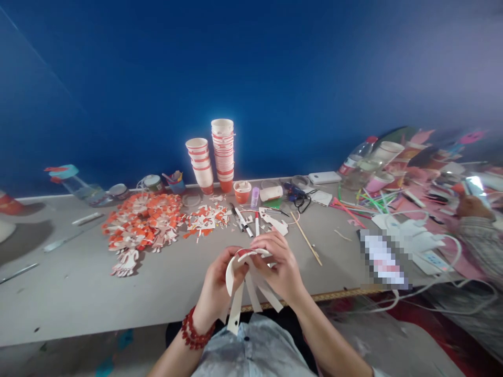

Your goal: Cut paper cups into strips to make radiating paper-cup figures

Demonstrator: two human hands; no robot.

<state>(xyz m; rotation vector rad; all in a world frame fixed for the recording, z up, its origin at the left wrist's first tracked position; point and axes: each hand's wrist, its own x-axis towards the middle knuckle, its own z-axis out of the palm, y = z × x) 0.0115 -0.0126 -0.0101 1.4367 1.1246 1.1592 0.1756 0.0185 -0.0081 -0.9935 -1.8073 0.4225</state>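
Observation:
Between my hands, just over the table's front edge, is a white paper cup cut into strips (236, 303), with a bit of red near its top. The strips hang down toward my lap. My left hand (220, 277) grips its left side, fingers curled round the paper, a red bead bracelet on the wrist. From the right, my right hand (279, 262) pinches the upper part with thumb and fingers. Beyond my hands lie markers (244, 222) and small paper scraps (208, 217).
A heap of orange-and-white paper cutouts (145, 220) lies left. Two cup stacks (222, 157) stand by the wall. A wooden stick (306, 238), scissors (301, 199), a phone (383, 259) and a power strip (428, 256) with cables lie right. Another person's hand (475, 207) is far right.

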